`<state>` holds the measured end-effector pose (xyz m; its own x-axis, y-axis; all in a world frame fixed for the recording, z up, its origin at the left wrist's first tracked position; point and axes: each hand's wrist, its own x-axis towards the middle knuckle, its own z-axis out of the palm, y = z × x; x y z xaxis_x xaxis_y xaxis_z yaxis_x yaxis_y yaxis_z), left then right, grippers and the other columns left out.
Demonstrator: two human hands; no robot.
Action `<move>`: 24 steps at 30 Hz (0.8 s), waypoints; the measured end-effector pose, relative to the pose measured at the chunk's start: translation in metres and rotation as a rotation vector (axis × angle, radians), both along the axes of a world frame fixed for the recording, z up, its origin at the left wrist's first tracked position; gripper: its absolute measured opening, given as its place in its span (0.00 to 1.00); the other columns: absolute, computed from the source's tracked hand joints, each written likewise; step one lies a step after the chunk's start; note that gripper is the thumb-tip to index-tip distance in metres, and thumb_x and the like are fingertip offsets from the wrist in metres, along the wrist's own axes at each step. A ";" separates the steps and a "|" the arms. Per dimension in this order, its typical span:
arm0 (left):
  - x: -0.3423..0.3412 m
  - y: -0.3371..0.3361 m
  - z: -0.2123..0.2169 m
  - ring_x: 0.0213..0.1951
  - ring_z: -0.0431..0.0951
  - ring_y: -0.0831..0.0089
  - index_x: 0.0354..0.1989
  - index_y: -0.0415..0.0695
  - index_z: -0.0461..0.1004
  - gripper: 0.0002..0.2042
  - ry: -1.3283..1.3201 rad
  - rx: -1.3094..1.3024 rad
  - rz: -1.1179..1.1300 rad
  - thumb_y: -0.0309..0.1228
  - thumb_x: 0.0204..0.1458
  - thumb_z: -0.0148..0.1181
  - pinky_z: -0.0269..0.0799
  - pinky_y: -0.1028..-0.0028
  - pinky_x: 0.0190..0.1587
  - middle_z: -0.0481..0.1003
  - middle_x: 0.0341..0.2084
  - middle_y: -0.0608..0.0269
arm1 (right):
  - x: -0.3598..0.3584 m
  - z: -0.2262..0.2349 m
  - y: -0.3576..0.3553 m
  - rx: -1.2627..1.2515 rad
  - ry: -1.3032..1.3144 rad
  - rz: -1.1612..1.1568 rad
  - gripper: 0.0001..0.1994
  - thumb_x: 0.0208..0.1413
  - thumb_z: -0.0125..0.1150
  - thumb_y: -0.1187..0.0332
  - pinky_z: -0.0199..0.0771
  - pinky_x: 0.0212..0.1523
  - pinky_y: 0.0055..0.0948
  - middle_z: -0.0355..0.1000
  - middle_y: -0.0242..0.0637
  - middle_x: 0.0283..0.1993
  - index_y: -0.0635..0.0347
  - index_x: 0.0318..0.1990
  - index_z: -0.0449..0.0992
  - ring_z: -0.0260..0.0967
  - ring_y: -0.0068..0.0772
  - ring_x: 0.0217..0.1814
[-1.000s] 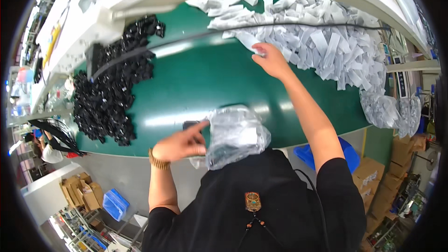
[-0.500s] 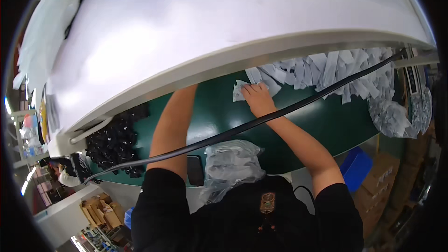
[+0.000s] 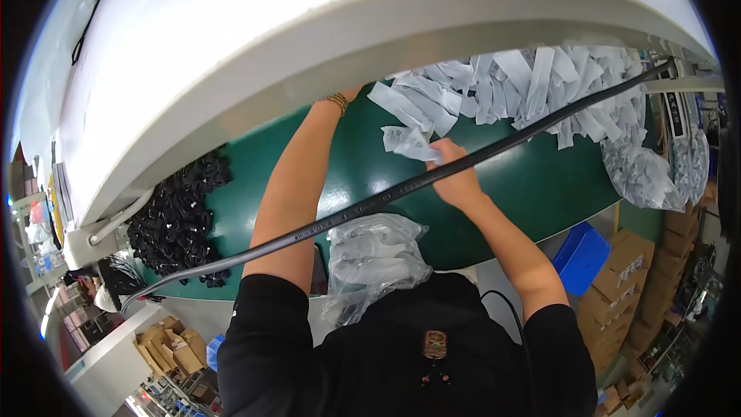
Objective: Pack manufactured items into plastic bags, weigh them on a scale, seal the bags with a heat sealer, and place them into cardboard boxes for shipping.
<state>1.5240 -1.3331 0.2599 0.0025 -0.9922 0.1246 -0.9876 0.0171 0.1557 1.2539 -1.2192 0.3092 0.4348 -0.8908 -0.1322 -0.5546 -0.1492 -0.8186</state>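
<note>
- The right hand point(image 3: 455, 177) is closed in a pinch on a white slip point(image 3: 409, 143), held just above the green bench point(image 3: 540, 177); the slip is at the near edge of the slip pile point(image 3: 532, 89).
- The left hand is hidden behind the white shelf point(image 3: 324, 38); only the forearm and a wristband point(image 3: 337, 100) are seen, so its grip cannot be told.
- A black cable point(image 3: 370, 205) is strung across the view, in front of both arms and close to the right hand.
- A clear bag bundle point(image 3: 374, 259) lies at the near bench edge, against the person's chest; black parts point(image 3: 177, 220) are heaped at the left, well apart from the slips.
- For a clean pick, a single slip is best taken by its corner and lifted clear of its neighbours; a double pick is the likely fault, since the slips overlap.
- The wrist should be kept below the cable, so that the slip is not snagged; the hidden hand is best brought back into view before both are used together.
</note>
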 end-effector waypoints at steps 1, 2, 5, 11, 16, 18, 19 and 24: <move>0.005 0.004 -0.001 0.51 0.65 0.52 0.47 0.39 0.67 0.29 -0.014 0.038 0.007 0.44 0.38 0.65 0.57 0.55 0.53 0.71 0.44 0.51 | -0.008 0.001 0.000 0.237 -0.058 -0.098 0.13 0.45 0.54 0.76 0.69 0.40 0.37 0.69 0.51 0.41 0.64 0.41 0.67 0.70 0.46 0.38; 0.013 0.010 0.001 0.50 0.66 0.52 0.48 0.40 0.67 0.29 -0.024 0.072 0.018 0.43 0.38 0.65 0.58 0.56 0.53 0.71 0.43 0.51 | -0.017 -0.019 0.004 0.236 -0.205 -0.091 0.12 0.47 0.53 0.76 0.71 0.32 0.32 0.70 0.47 0.39 0.64 0.42 0.66 0.71 0.36 0.32; 0.046 0.064 -0.002 0.49 0.66 0.52 0.50 0.43 0.67 0.30 0.011 0.143 0.067 0.36 0.33 0.65 0.61 0.57 0.52 0.71 0.43 0.53 | -0.024 -0.017 0.019 0.583 -0.484 -0.160 0.13 0.47 0.52 0.77 0.71 0.33 0.30 0.70 0.44 0.39 0.64 0.43 0.66 0.71 0.32 0.34; 0.037 0.189 0.043 0.48 0.66 0.55 0.48 0.42 0.67 0.33 0.234 0.395 -0.390 0.24 0.25 0.70 0.64 0.63 0.52 0.67 0.45 0.54 | 0.013 -0.005 0.008 0.475 -0.350 -0.083 0.20 0.51 0.51 0.74 0.70 0.40 0.28 0.70 0.40 0.46 0.65 0.53 0.66 0.71 0.33 0.41; 0.012 0.216 0.040 0.52 0.64 0.55 0.49 0.40 0.64 0.37 0.159 0.365 -0.440 0.32 0.25 0.73 0.59 0.61 0.58 0.63 0.50 0.54 | 0.119 -0.048 -0.002 -0.183 -0.040 0.325 0.17 0.51 0.53 0.70 0.65 0.52 0.39 0.68 0.50 0.45 0.64 0.49 0.70 0.64 0.54 0.51; 0.006 0.225 0.039 0.57 0.60 0.55 0.51 0.39 0.63 0.38 0.047 0.222 -0.396 0.37 0.26 0.73 0.56 0.62 0.60 0.61 0.53 0.51 | 0.124 -0.057 0.006 -0.235 0.154 0.516 0.17 0.55 0.50 0.65 0.64 0.54 0.39 0.68 0.50 0.48 0.63 0.51 0.70 0.63 0.53 0.52; 0.004 0.228 0.039 0.59 0.58 0.56 0.52 0.38 0.63 0.39 -0.008 0.153 -0.376 0.39 0.27 0.73 0.55 0.62 0.62 0.60 0.54 0.49 | 0.120 -0.062 0.009 -0.110 0.076 0.518 0.19 0.57 0.48 0.62 0.63 0.55 0.37 0.68 0.49 0.50 0.63 0.52 0.69 0.63 0.51 0.54; -0.001 0.224 0.032 0.57 0.61 0.55 0.54 0.36 0.59 0.45 0.160 0.223 -0.420 0.39 0.24 0.74 0.58 0.66 0.61 0.59 0.55 0.49 | 0.104 -0.058 0.008 0.686 -0.268 0.415 0.27 0.63 0.40 0.50 0.57 0.60 0.30 0.64 0.46 0.59 0.65 0.56 0.67 0.60 0.40 0.61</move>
